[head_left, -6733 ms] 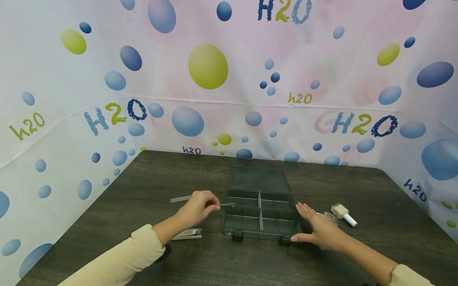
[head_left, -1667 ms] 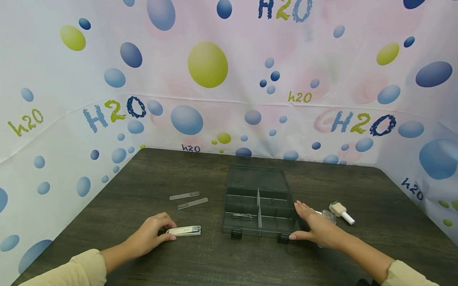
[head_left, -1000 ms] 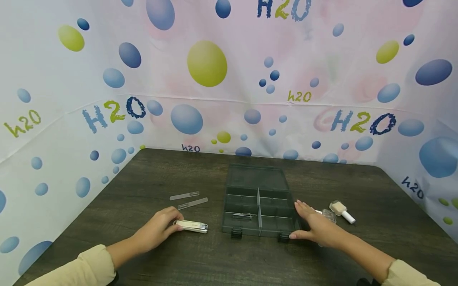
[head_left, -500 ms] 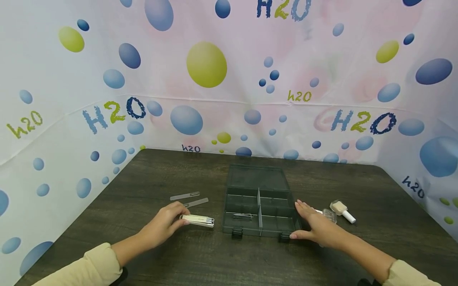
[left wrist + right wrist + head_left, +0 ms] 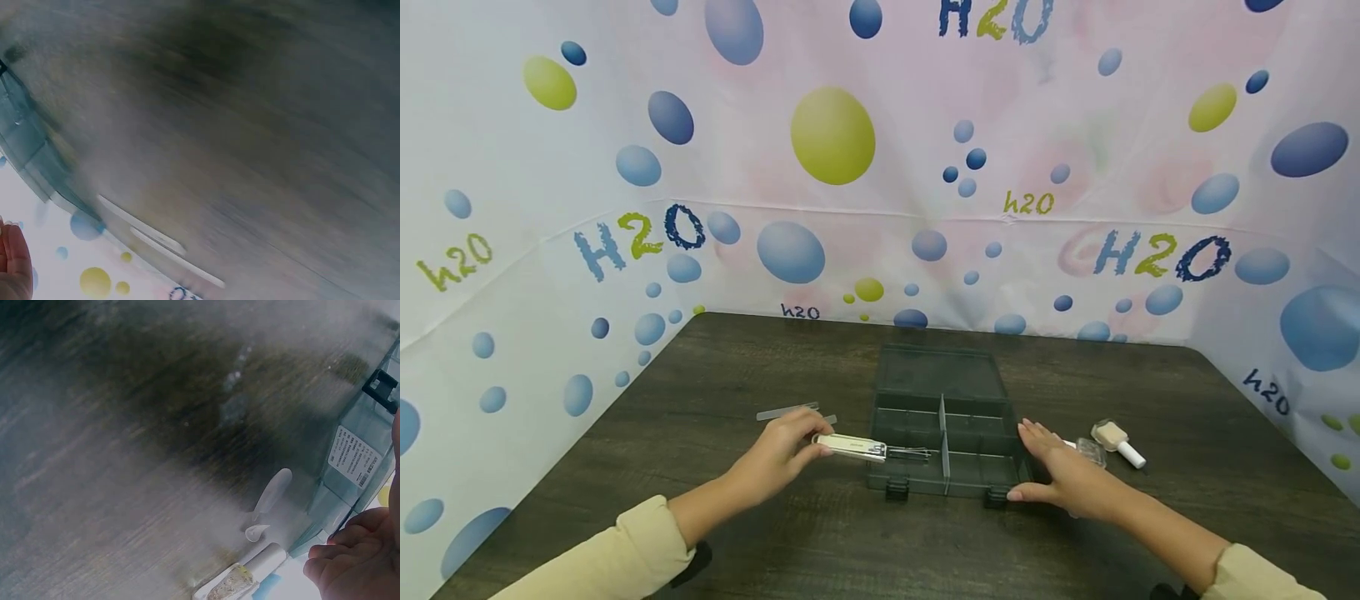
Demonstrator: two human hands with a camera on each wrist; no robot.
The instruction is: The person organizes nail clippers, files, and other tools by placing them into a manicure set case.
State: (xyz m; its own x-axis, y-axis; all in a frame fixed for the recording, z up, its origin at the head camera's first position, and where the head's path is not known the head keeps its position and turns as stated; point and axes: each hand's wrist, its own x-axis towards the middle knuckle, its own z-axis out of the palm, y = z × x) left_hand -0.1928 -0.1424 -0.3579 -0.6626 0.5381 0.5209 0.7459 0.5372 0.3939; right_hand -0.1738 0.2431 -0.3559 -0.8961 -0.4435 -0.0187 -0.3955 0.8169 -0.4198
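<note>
My left hand (image 5: 782, 450) pinches the end of a cream and silver nail clipper (image 5: 850, 447), whose metal tip is over the left edge of the dark see-through divided box (image 5: 887, 485). The box's lid (image 5: 942, 375) is folded back. Thin metal pieces, like hairpins (image 5: 913, 454), lie in its front left compartment. My right hand (image 5: 1067, 475) rests along the box's right side with straight fingers, its thumb by the front right latch (image 5: 996, 497). The left wrist view shows only part of the left hand (image 5: 15, 262) and no clipper.
Two flat pale strips (image 5: 786, 411) lie left of the box, partly behind the left hand. Right of it are a cream nail polish bottle with a white cap (image 5: 1112, 439) and a clear bottle (image 5: 1092, 452), partly behind the right hand. A printed curtain (image 5: 955, 275) borders the table.
The thin metal pieces went from my left hand into the front left compartment. That hand then took up the nail clipper and carried it right to the box. My right hand stayed put.
</note>
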